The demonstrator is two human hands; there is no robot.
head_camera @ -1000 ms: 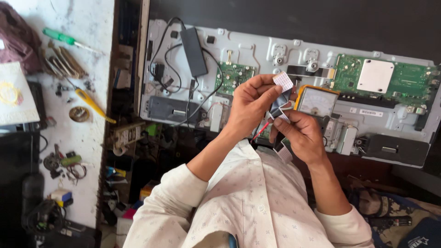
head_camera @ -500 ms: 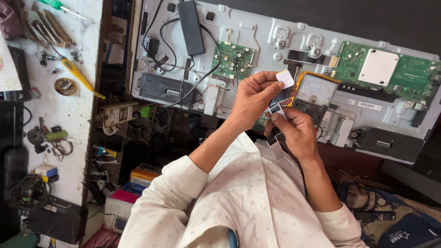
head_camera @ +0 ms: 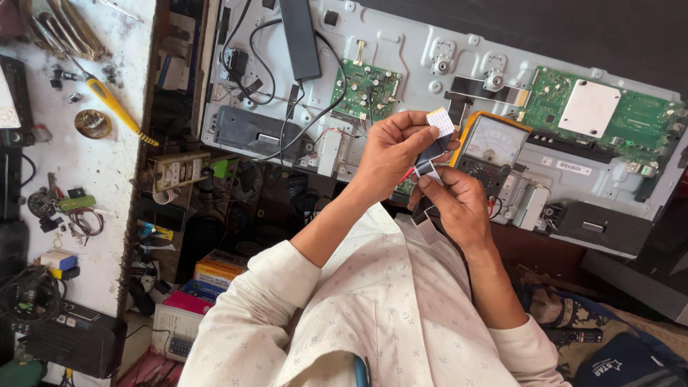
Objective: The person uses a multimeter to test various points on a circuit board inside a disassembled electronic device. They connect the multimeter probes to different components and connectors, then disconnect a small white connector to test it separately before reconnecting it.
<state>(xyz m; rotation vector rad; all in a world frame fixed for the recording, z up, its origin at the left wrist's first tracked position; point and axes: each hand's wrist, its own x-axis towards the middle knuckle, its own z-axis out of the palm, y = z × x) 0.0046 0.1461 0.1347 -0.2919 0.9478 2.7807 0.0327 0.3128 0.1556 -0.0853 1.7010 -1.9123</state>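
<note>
Both hands hold a flat ribbon cable in front of me, above an opened flat-screen panel. My left hand pinches the cable near its white end, which points up. My right hand grips the dark strip lower down, thumb on top. The cable's other white end hangs below my right hand. A yellow-cased analog meter lies on the panel just behind the hands.
The panel carries a small green board, a larger green board with a white plate, a black adapter and black wires. A yellow-handled screwdriver and small parts lie on the white bench at left. Boxes sit below.
The view has drifted, so the panel and bench sit higher in the picture. Both hands stay on the ribbon cable, with its white end still up.
</note>
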